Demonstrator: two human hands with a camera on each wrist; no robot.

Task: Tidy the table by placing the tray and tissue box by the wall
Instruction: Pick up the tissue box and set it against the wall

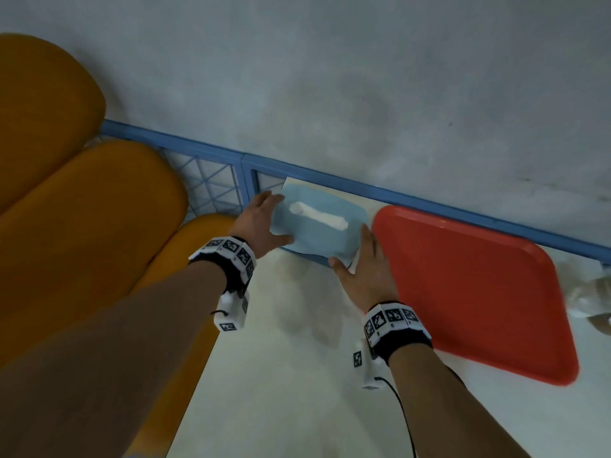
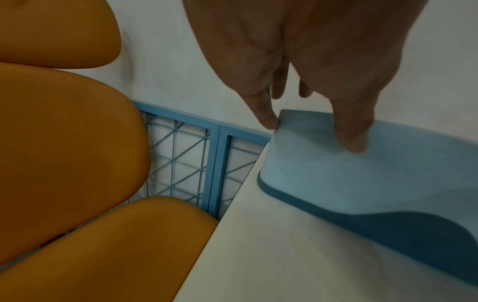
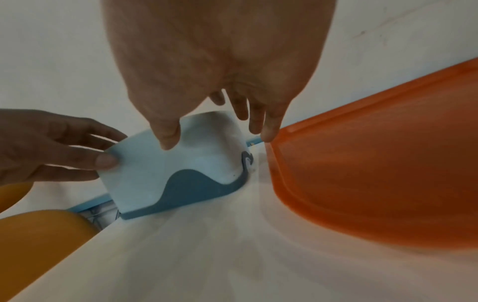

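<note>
A light blue tissue box [image 1: 307,238] with a white tissue poking from its top sits on the white table [image 1: 281,375] at the far left corner, against the wall. My left hand [image 1: 277,219] pinches its left end, thumb [image 2: 351,141] on the front face and the other fingers behind. My right hand [image 1: 350,246] lies with straight fingers along the box's right end [image 3: 232,155], its thumb [image 3: 168,141] touching the front. A red-orange tray [image 1: 463,285] lies flat just right of the box, its far edge at the wall.
A blue rail [image 1: 429,200] runs along the wall behind the table, with blue lattice [image 1: 211,183] beyond the table's left edge. Orange chair seats [image 1: 82,209] crowd the left side. Something pale and crumpled [image 1: 595,292] lies at the right edge.
</note>
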